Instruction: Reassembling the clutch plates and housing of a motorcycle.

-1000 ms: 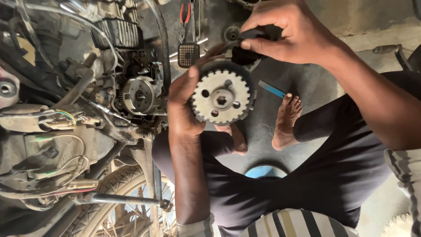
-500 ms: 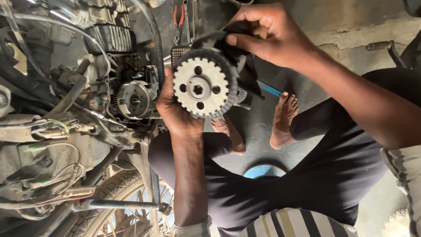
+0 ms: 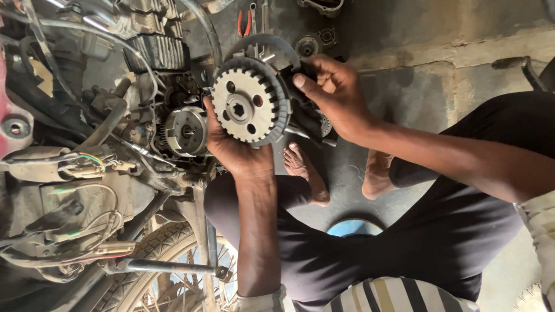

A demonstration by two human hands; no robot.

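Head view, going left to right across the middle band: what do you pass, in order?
Motorcycle engine with loose wiring → round silver hub on the engine → left hand → toothed clutch wheel → right hand → bare concrete floor.

Daylight is falling evenly; the concrete floor (image 3: 416, 63) is showing soft shadows. The toothed clutch gear (image 3: 250, 107) is rendering sharp, while the motorcycle engine (image 3: 87, 133) is sitting dimmer. Edges are bending slightly.
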